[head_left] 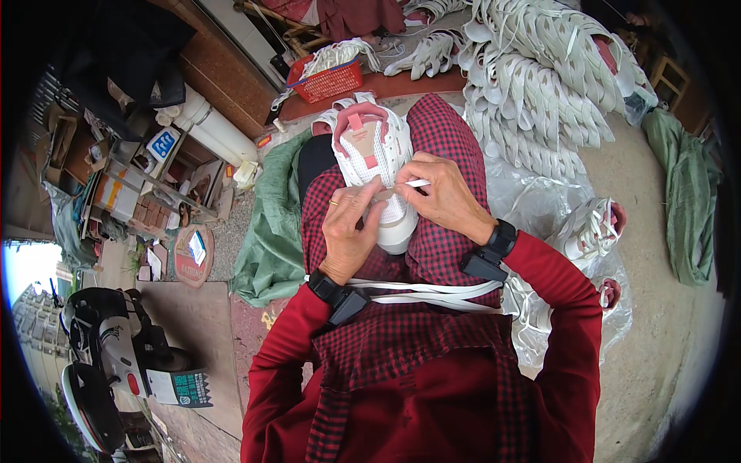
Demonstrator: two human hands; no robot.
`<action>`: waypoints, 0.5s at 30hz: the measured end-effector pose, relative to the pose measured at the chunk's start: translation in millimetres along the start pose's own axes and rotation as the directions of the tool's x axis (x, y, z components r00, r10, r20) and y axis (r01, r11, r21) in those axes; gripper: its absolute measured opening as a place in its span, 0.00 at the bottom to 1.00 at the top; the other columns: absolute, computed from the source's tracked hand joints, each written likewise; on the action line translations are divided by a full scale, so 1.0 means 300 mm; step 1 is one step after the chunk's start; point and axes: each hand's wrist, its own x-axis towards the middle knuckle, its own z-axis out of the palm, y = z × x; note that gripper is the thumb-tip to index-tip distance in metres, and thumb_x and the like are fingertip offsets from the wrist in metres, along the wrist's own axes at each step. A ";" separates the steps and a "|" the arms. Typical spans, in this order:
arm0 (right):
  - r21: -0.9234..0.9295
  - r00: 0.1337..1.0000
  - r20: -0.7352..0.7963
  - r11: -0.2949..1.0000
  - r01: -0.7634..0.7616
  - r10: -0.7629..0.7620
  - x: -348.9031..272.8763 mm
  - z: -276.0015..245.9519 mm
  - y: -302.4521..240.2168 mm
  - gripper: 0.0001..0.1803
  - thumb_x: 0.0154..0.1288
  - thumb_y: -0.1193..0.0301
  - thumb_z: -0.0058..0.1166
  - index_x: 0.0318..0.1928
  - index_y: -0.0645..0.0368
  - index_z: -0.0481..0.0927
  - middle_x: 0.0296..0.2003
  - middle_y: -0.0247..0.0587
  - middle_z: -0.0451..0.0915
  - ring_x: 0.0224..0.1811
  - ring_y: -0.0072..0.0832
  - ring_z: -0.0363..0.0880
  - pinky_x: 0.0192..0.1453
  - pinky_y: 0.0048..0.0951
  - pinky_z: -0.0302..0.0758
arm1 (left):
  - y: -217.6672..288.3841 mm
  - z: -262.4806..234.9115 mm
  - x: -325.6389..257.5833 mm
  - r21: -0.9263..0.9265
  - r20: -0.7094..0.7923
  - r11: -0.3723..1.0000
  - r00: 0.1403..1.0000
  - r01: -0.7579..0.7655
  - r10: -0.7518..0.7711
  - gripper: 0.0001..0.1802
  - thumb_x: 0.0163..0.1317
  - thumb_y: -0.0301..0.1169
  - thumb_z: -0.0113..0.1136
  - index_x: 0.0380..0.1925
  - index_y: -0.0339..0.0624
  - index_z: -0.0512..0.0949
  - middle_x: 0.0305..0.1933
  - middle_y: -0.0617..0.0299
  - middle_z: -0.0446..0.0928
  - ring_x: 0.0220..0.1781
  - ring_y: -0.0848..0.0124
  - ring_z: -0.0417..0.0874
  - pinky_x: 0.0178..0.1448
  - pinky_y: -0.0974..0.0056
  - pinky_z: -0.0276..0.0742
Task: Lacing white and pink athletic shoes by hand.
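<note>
A white mesh shoe (396,214) with a pink lining rests between my knees, its toe toward me. My right hand (446,191) is closed at the shoe's right side, pinching a white shoelace (417,184) whose end sticks out past the fingers. On the other side of the shoe, my left hand (351,228) has its thumb and fingers bent together at the lacing area. What those fingertips hold is too small to make out. Several loose white laces (432,295) stretch across my lap over the checked apron (417,339). Part of another white shoe shows just behind this one.
White shoe uppers (532,100) are piled at the far right. A red basket (328,81) holds more white pieces. Laced shoes (590,231) lie on clear plastic to my right. Green sacks (270,231) flank me. A scooter (120,347) stands at the left, below a cluttered shelf.
</note>
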 end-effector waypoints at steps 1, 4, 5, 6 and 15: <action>-0.002 1.000 -0.003 1.000 0.004 -0.004 0.001 0.002 0.001 0.06 0.56 0.77 0.62 0.34 0.65 0.81 0.30 0.45 0.79 0.31 0.36 0.79 0.36 0.32 0.74 | -0.005 0.000 0.003 0.000 -0.002 1.000 1.000 -0.005 0.005 0.25 0.50 0.18 0.72 0.51 0.38 0.82 0.42 0.56 0.85 0.45 0.61 0.84 0.52 0.61 0.78; -0.018 0.999 -0.013 0.999 0.031 -0.031 0.002 0.006 0.002 0.05 0.56 0.77 0.61 0.33 0.65 0.80 0.30 0.45 0.78 0.31 0.36 0.79 0.36 0.33 0.74 | -0.020 0.004 0.006 0.011 0.033 0.998 0.997 -0.069 0.069 0.26 0.53 0.18 0.68 0.55 0.41 0.81 0.41 0.56 0.83 0.44 0.60 0.82 0.51 0.58 0.78; -0.007 0.999 -0.018 1.000 0.030 -0.030 0.002 0.007 0.000 0.05 0.56 0.76 0.60 0.33 0.65 0.79 0.29 0.46 0.77 0.32 0.41 0.78 0.36 0.37 0.73 | -0.022 0.006 0.006 0.024 0.056 0.997 0.996 -0.077 0.076 0.26 0.53 0.18 0.66 0.56 0.41 0.80 0.41 0.56 0.83 0.44 0.59 0.82 0.51 0.58 0.78; 0.005 0.999 -0.022 1.000 0.028 -0.028 0.003 0.008 -0.001 0.05 0.55 0.76 0.58 0.32 0.65 0.78 0.29 0.48 0.76 0.33 0.45 0.78 0.37 0.40 0.72 | -0.025 0.008 0.006 0.037 0.078 0.996 0.994 -0.086 0.083 0.26 0.54 0.18 0.65 0.56 0.40 0.80 0.41 0.56 0.83 0.44 0.59 0.82 0.51 0.58 0.78; -0.032 0.998 -0.007 0.997 0.064 -0.065 -0.002 0.003 0.003 0.05 0.55 0.77 0.58 0.31 0.65 0.77 0.29 0.50 0.74 0.34 0.48 0.77 0.37 0.41 0.72 | -0.043 0.019 0.008 0.100 0.151 0.977 0.973 -0.189 0.173 0.27 0.55 0.17 0.63 0.58 0.40 0.79 0.39 0.54 0.82 0.42 0.56 0.81 0.50 0.57 0.78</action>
